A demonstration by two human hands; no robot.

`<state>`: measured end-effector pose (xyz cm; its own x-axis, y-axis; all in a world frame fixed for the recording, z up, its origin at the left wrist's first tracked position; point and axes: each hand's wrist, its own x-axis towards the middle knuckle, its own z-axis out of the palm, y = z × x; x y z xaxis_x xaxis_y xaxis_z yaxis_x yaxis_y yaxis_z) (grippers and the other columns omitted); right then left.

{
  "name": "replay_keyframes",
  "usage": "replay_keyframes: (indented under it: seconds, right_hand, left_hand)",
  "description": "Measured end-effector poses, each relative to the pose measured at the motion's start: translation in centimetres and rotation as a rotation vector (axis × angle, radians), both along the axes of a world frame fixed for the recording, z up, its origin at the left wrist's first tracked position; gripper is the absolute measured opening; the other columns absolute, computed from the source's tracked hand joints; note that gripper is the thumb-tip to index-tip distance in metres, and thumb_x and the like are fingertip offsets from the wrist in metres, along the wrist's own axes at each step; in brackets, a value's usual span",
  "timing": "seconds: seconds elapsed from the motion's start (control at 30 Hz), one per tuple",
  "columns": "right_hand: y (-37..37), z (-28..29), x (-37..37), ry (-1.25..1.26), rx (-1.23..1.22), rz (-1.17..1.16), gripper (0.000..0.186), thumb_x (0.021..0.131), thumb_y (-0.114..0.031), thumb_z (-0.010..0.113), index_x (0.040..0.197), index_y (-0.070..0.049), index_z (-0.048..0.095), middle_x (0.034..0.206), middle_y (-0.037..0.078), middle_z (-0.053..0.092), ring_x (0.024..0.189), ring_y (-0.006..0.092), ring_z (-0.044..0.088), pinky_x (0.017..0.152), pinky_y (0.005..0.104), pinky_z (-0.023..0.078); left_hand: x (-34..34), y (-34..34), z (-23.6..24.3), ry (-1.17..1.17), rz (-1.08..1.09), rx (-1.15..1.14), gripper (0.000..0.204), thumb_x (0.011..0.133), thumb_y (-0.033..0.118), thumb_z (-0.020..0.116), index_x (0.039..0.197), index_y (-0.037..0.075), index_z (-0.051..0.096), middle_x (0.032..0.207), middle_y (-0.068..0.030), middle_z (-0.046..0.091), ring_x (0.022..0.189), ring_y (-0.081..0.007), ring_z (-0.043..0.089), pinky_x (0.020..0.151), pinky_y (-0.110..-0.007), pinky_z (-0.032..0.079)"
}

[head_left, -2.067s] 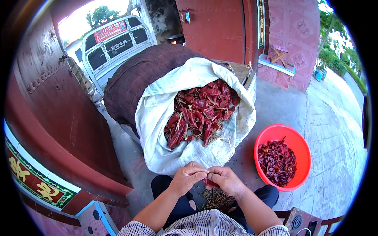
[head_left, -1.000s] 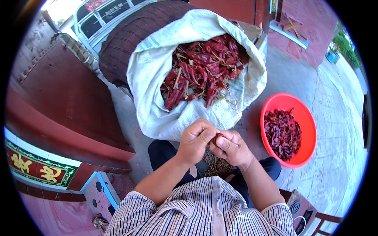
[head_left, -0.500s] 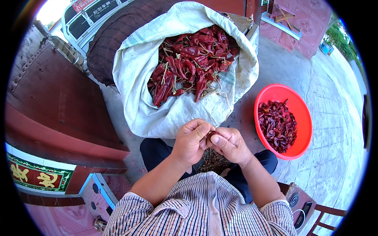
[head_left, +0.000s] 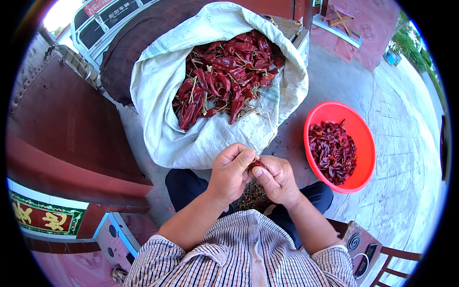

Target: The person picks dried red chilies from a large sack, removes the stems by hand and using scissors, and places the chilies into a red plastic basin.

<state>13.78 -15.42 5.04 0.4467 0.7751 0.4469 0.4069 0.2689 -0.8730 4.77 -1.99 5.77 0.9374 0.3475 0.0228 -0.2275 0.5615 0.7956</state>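
Red chili (head_left: 256, 164) between left hand (head_left: 230, 172) and right hand (head_left: 279, 180), thumbs uppermost

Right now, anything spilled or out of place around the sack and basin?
Minor litter: brown debris, probably stems, lies loose on the ground between the legs, outside the white sack and red basin. A few pale stalks stray onto the sack's front lip.

Our left forearm (head_left: 192, 221) and right forearm (head_left: 313, 221) slant forward and inward, and our left hand (head_left: 230, 171) and right hand (head_left: 279, 178) meet in front of us. Our fingers (head_left: 228, 154) curl under, our thumbs (head_left: 266, 177) lie on top, each grip closed in a pinch.
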Motion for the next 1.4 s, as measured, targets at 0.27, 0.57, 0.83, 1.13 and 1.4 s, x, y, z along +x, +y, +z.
replay_keyframes:
  seconds: [0.27, 0.57, 0.83, 1.13, 1.4]
  right_hand:
    - [-1.4, -0.2, -0.9, 0.076, -0.013, 0.026, 0.024, 0.104, -0.020, 0.059, 0.090, 0.000, 0.064, 0.080, 0.011, 0.064, 0.072, 0.0273, 0.065, 0.067, 0.0351, 0.050]
    - [-3.7, -1.3, -1.1, 0.320, 0.005, -0.092, 0.022, 0.102, -0.022, 0.065, 0.106, 0.000, 0.068, 0.086, 0.004, 0.061, 0.073, 0.0144, 0.059, 0.069, 0.0288, 0.048]
    - [-3.5, -2.3, -1.3, 0.428, -0.109, -0.260, 0.017, 0.095, -0.014, 0.072, 0.106, -0.002, 0.068, 0.091, 0.001, 0.063, 0.085, 0.0107, 0.058, 0.080, 0.0269, 0.047]
    - [-0.9, -1.9, -0.4, 0.670, -0.241, -0.162, 0.018, 0.099, -0.017, 0.069, 0.106, 0.000, 0.069, 0.086, -0.005, 0.063, 0.078, 0.0046, 0.054, 0.073, 0.0243, 0.047]
    - [3.3, -2.1, 0.6, 0.717, -0.184, -0.145, 0.021, 0.099, -0.021, 0.069, 0.107, -0.002, 0.070, 0.080, -0.007, 0.059, 0.068, 0.0034, 0.049, 0.061, 0.0228, 0.041]
  left_hand:
    - [0.0, 0.3, -1.1, 0.041, -0.001, -0.324, 0.025, 0.103, 0.025, 0.064, 0.089, 0.004, 0.061, 0.072, 0.0012, 0.055, 0.054, -0.0052, 0.044, 0.050, -0.022, 0.037]
    - [-0.2, 3.2, -3.6, 0.051, 0.037, 1.317, 0.018, 0.088, 0.013, 0.077, 0.103, 0.005, 0.071, 0.084, -0.0056, 0.066, 0.070, -0.0164, 0.062, 0.065, -0.030, 0.052]
    - [3.3, 8.0, 2.9, 0.226, 0.415, 1.571, 0.028, 0.084, 0.028, 0.080, 0.099, 0.005, 0.075, 0.094, -0.0120, 0.070, 0.081, -0.0296, 0.069, 0.073, -0.039, 0.054]
    - [6.8, 11.0, 3.8, 0.670, 0.251, 1.879, 0.032, 0.087, 0.038, 0.071, 0.091, 0.007, 0.073, 0.098, -0.0121, 0.071, 0.086, -0.0337, 0.070, 0.075, -0.048, 0.054]
    - [1.1, 11.5, 2.6, 0.431, 0.530, 1.572, 0.027, 0.078, 0.021, 0.084, 0.086, 0.001, 0.066, 0.080, -0.0115, 0.066, 0.068, -0.0237, 0.065, 0.064, -0.036, 0.051]
